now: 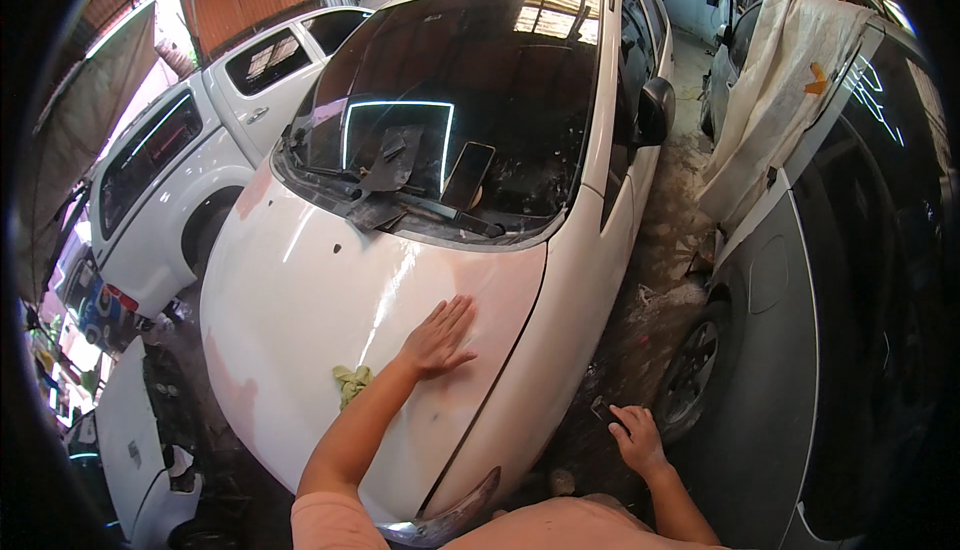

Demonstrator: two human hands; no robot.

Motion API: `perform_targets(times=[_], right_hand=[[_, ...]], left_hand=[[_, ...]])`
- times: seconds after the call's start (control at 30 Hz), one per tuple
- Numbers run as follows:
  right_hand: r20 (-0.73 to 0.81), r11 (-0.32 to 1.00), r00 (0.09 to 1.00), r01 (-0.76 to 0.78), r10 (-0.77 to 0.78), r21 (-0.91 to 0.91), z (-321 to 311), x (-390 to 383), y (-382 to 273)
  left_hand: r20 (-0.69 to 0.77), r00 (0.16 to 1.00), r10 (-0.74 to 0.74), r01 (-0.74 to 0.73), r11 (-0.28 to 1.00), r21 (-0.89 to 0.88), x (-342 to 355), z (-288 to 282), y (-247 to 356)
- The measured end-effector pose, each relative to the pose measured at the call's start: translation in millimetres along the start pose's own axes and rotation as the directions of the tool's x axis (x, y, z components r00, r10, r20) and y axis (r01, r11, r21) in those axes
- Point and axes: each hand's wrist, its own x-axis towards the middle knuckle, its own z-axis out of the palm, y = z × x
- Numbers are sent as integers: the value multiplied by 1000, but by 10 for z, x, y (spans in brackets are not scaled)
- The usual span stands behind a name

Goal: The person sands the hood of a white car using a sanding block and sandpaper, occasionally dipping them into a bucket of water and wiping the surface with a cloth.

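Observation:
My left hand point(438, 340) lies flat on the white car's hood point(300, 300), fingers stretched out and holding nothing. Under and around it the paint has a pinkish, sanded-looking patch point(497, 290). Beside my left forearm a crumpled yellow-green cloth point(351, 384) rests on the hood. Off the car's right side, over the floor, my right hand point(638, 440) is closed on a small dark block point(602, 409), whose exact kind I cannot make out.
A phone point(468, 176) and dark flat sheets point(392, 160) lie against the windshield near the wipers. A dark grey vehicle point(765, 350), partly draped with pale sheeting point(780, 90), stands close on the right. A white pickup point(165, 190) and a detached white panel point(135, 440) are at left.

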Motion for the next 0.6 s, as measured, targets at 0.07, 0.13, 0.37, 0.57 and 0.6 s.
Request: perform_targets(times=[0.07,0.13,0.37,0.57,0.6], right_hand=[[11,1000,1000,-27,27,6,16,-56,-38],[17,999,999,-34,34,20,21,-116,-51],[30,998,998,-63,62,13,56,-277,51],[44,993,992,-116,115,12,-81,-304,99],[46,993,992,-118,117,19,-79,-309,103]], left_hand=[[21,1000,-8,8,1000,-1,-161,8,-6],[47,999,-14,14,1000,-5,-305,5,-8],[76,997,-34,37,998,-43,-666,13,15],[67,998,12,-11,1000,-18,-348,-20,103],[40,998,39,-40,999,17,-158,20,113]])
